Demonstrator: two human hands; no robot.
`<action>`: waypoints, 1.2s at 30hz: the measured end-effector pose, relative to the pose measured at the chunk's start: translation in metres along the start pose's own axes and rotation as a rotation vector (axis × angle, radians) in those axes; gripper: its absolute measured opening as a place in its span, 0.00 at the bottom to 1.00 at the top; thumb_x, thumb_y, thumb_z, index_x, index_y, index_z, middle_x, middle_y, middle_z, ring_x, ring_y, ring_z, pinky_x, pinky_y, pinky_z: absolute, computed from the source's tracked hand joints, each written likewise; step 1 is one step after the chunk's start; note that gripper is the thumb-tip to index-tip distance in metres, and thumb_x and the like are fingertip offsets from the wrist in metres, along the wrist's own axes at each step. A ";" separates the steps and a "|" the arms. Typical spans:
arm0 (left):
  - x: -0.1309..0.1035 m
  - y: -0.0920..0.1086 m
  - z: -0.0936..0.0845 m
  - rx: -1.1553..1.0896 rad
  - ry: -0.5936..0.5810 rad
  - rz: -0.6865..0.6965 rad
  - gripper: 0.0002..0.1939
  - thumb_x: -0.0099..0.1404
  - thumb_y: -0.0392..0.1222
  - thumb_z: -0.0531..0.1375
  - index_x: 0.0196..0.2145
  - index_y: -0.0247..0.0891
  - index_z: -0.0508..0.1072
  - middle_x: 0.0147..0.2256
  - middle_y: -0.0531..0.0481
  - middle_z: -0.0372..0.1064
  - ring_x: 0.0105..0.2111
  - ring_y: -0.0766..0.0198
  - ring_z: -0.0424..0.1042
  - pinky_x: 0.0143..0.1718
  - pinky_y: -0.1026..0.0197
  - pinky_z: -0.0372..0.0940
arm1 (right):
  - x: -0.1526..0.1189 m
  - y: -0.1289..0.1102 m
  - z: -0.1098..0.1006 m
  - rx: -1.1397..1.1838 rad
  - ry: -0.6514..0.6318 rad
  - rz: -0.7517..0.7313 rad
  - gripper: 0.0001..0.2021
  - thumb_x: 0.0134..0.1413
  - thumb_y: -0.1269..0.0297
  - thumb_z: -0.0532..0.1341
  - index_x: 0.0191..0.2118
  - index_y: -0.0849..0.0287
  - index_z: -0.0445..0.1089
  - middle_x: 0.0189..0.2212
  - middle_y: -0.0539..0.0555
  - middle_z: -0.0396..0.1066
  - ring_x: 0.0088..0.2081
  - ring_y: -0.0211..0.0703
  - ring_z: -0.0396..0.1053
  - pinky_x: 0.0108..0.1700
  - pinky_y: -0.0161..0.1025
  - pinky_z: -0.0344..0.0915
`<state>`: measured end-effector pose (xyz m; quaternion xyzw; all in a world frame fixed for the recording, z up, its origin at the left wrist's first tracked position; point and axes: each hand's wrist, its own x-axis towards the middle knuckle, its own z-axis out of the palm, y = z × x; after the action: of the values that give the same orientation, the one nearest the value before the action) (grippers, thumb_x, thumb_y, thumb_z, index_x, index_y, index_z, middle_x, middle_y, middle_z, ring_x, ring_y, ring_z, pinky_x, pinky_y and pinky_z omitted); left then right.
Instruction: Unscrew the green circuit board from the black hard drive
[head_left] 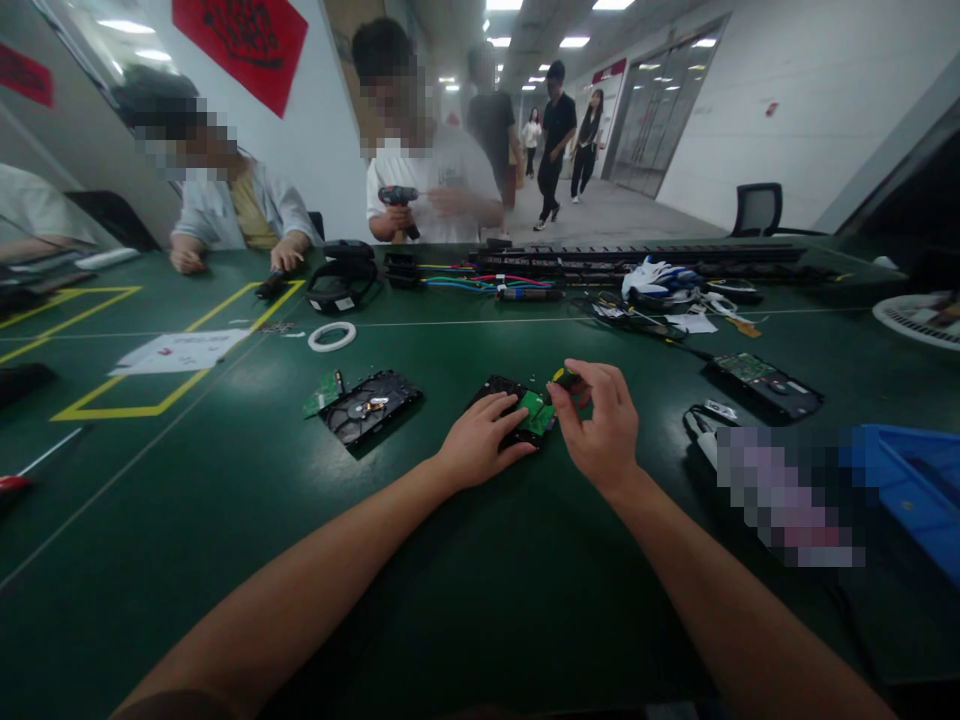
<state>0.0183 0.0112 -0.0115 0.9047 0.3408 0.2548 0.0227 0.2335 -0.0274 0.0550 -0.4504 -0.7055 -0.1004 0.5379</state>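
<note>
A hard drive [537, 412] with a green circuit board lies on the green table in front of me. My left hand [484, 437] spans its left part, fingers over the top and thumb along the near edge, holding it down. Between the thumb and fingers of my right hand [602, 415] is a small screwdriver [564, 378] with a yellow and black handle. It points down toward the right end of the board; its tip is too small to make out. Left of my hands lies an opened hard drive [373, 408], with a loose green circuit board [322, 396] beside it.
Another hard drive [765, 385] lies at right, near a blue bin [911, 490]. A white tape roll [332, 336] and paper [176, 352] are at left. A red-handled screwdriver [45, 460] lies far left. Cables and gloves [660, 282] line the back; a person opposite holds a power drill [398, 197].
</note>
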 end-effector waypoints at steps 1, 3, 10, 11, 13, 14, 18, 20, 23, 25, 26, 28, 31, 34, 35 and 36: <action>0.000 0.000 0.000 0.001 0.000 -0.002 0.32 0.72 0.62 0.61 0.65 0.41 0.70 0.65 0.38 0.65 0.67 0.44 0.63 0.67 0.39 0.62 | 0.001 -0.001 -0.001 -0.003 -0.010 0.001 0.16 0.67 0.65 0.64 0.58 0.51 0.67 0.46 0.56 0.72 0.39 0.44 0.72 0.41 0.45 0.74; 0.001 0.001 0.000 0.004 -0.003 -0.008 0.32 0.72 0.62 0.61 0.65 0.40 0.70 0.65 0.38 0.65 0.67 0.44 0.62 0.68 0.39 0.61 | 0.004 -0.004 -0.002 -0.002 -0.044 0.013 0.15 0.67 0.65 0.63 0.58 0.52 0.67 0.46 0.56 0.72 0.36 0.43 0.72 0.39 0.44 0.72; 0.001 0.002 -0.002 0.005 -0.007 -0.009 0.32 0.72 0.62 0.61 0.65 0.40 0.71 0.65 0.38 0.65 0.68 0.44 0.62 0.68 0.40 0.61 | 0.023 -0.014 -0.013 -0.003 -0.226 0.055 0.14 0.70 0.61 0.60 0.56 0.57 0.69 0.43 0.56 0.75 0.33 0.41 0.70 0.36 0.41 0.67; 0.001 0.001 -0.002 0.005 -0.004 -0.009 0.32 0.72 0.62 0.61 0.64 0.40 0.71 0.65 0.37 0.65 0.67 0.44 0.62 0.68 0.40 0.60 | 0.027 -0.016 -0.015 -0.003 -0.258 0.061 0.13 0.70 0.60 0.59 0.55 0.57 0.69 0.41 0.56 0.75 0.33 0.41 0.70 0.36 0.41 0.66; 0.000 0.001 -0.002 0.008 -0.002 -0.010 0.32 0.72 0.63 0.61 0.64 0.39 0.71 0.65 0.37 0.65 0.67 0.44 0.63 0.68 0.41 0.61 | 0.036 -0.020 -0.020 -0.014 -0.320 0.074 0.12 0.71 0.58 0.58 0.52 0.57 0.70 0.39 0.55 0.75 0.33 0.42 0.70 0.37 0.41 0.64; 0.000 0.001 -0.001 0.009 -0.001 -0.010 0.32 0.72 0.63 0.60 0.64 0.39 0.72 0.65 0.37 0.65 0.67 0.44 0.63 0.68 0.41 0.61 | 0.041 -0.022 -0.022 -0.024 -0.358 0.085 0.11 0.71 0.57 0.58 0.51 0.57 0.69 0.39 0.55 0.75 0.33 0.43 0.70 0.38 0.41 0.64; 0.000 0.000 0.000 0.012 -0.005 -0.010 0.32 0.72 0.63 0.60 0.64 0.40 0.71 0.65 0.38 0.65 0.67 0.44 0.63 0.68 0.40 0.61 | 0.059 -0.027 -0.026 -0.067 -0.481 0.126 0.08 0.71 0.58 0.56 0.46 0.57 0.66 0.37 0.56 0.75 0.36 0.46 0.71 0.39 0.42 0.62; 0.000 0.000 -0.001 0.010 -0.005 -0.010 0.32 0.72 0.63 0.60 0.64 0.40 0.71 0.65 0.38 0.65 0.67 0.44 0.62 0.68 0.40 0.60 | 0.067 -0.028 -0.026 -0.063 -0.514 0.106 0.06 0.69 0.61 0.57 0.44 0.56 0.66 0.39 0.57 0.74 0.39 0.47 0.71 0.41 0.43 0.62; 0.001 0.000 -0.002 0.008 -0.009 -0.010 0.32 0.72 0.63 0.60 0.64 0.40 0.71 0.66 0.39 0.65 0.67 0.45 0.63 0.69 0.41 0.60 | 0.078 -0.028 -0.027 -0.073 -0.560 0.070 0.06 0.68 0.63 0.58 0.45 0.57 0.70 0.45 0.59 0.73 0.42 0.48 0.70 0.45 0.43 0.63; 0.001 0.000 -0.003 0.007 -0.015 -0.010 0.32 0.72 0.63 0.60 0.65 0.41 0.71 0.66 0.39 0.64 0.67 0.45 0.62 0.69 0.40 0.60 | 0.085 -0.029 -0.028 -0.094 -0.591 0.067 0.08 0.68 0.63 0.59 0.46 0.58 0.72 0.45 0.60 0.72 0.40 0.46 0.70 0.45 0.43 0.64; 0.001 0.000 -0.003 0.006 -0.019 -0.009 0.32 0.73 0.63 0.60 0.65 0.41 0.70 0.66 0.39 0.64 0.68 0.45 0.62 0.69 0.40 0.60 | 0.089 -0.029 -0.030 -0.106 -0.608 0.062 0.08 0.68 0.63 0.59 0.46 0.58 0.73 0.44 0.59 0.72 0.39 0.46 0.70 0.46 0.43 0.64; 0.001 0.000 -0.003 0.006 -0.023 -0.010 0.32 0.73 0.63 0.59 0.65 0.43 0.70 0.67 0.40 0.63 0.68 0.45 0.62 0.68 0.39 0.60 | 0.095 -0.030 -0.034 -0.119 -0.653 0.042 0.07 0.67 0.64 0.60 0.44 0.58 0.75 0.40 0.57 0.74 0.39 0.46 0.70 0.46 0.43 0.63; 0.001 0.000 -0.003 0.013 -0.026 -0.017 0.32 0.73 0.64 0.59 0.66 0.43 0.69 0.67 0.40 0.63 0.68 0.45 0.61 0.69 0.39 0.60 | 0.102 -0.032 -0.039 -0.144 -0.690 0.038 0.07 0.67 0.64 0.61 0.39 0.57 0.76 0.37 0.55 0.75 0.37 0.45 0.70 0.43 0.41 0.62; 0.001 0.001 -0.002 0.015 -0.029 -0.024 0.32 0.73 0.64 0.59 0.65 0.42 0.70 0.67 0.40 0.63 0.68 0.45 0.61 0.69 0.40 0.60 | 0.102 -0.034 -0.041 -0.168 -0.678 0.038 0.08 0.67 0.64 0.61 0.38 0.57 0.77 0.36 0.55 0.76 0.37 0.45 0.71 0.42 0.41 0.61; 0.001 0.001 -0.003 0.013 -0.027 -0.025 0.32 0.73 0.64 0.59 0.65 0.42 0.70 0.67 0.40 0.64 0.68 0.45 0.62 0.69 0.40 0.60 | 0.101 -0.034 -0.040 -0.178 -0.669 0.035 0.08 0.67 0.64 0.61 0.38 0.57 0.76 0.36 0.56 0.77 0.38 0.46 0.71 0.42 0.41 0.61; 0.001 0.001 -0.003 0.009 -0.027 -0.023 0.32 0.73 0.63 0.59 0.65 0.42 0.70 0.67 0.40 0.63 0.68 0.45 0.62 0.69 0.40 0.60 | 0.100 -0.034 -0.039 -0.188 -0.660 0.031 0.07 0.67 0.64 0.61 0.39 0.57 0.76 0.37 0.56 0.77 0.38 0.46 0.71 0.42 0.41 0.61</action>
<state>0.0182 0.0105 -0.0083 0.9041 0.3519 0.2409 0.0262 0.2328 -0.0191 0.1672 -0.5168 -0.8222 -0.0059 0.2383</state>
